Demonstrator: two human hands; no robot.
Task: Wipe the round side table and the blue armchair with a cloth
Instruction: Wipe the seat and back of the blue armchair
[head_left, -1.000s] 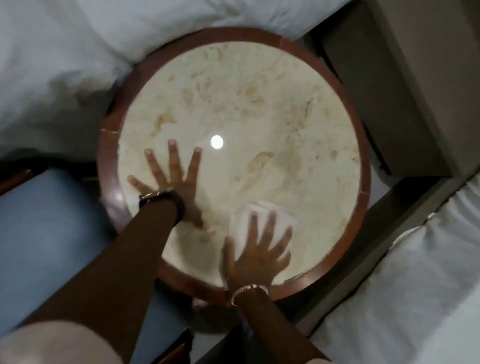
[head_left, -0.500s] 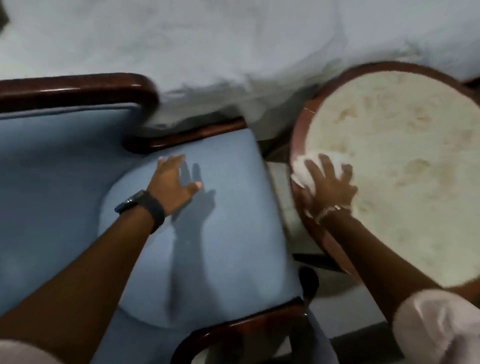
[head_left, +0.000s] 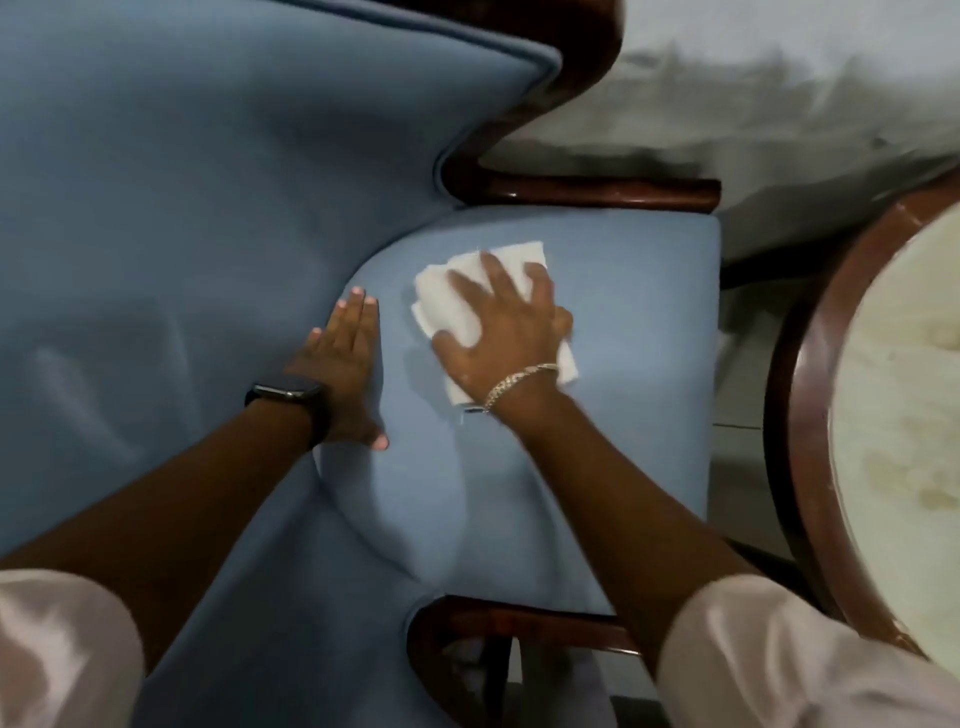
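The blue armchair (head_left: 597, 467) fills the left and middle of the head view, its seat cushion under both hands. A folded white cloth (head_left: 457, 301) lies flat on the seat. My right hand (head_left: 509, 332), with a chain bracelet at the wrist, presses down on the cloth with fingers spread. My left hand (head_left: 343, 364), with a black watch, rests flat where the seat meets the backrest, holding nothing. The round side table (head_left: 893, 415), pale marble top with a dark wooden rim, shows at the right edge.
Dark wooden armrests (head_left: 597, 189) run along the far and near sides of the seat. White bedding (head_left: 779, 78) lies beyond the chair at top right. A strip of floor (head_left: 743, 395) separates chair and table.
The view has swung from the table to the armchair. My right hand carried the cloth off the table rim onto the seat. My left hand slid toward the backrest.
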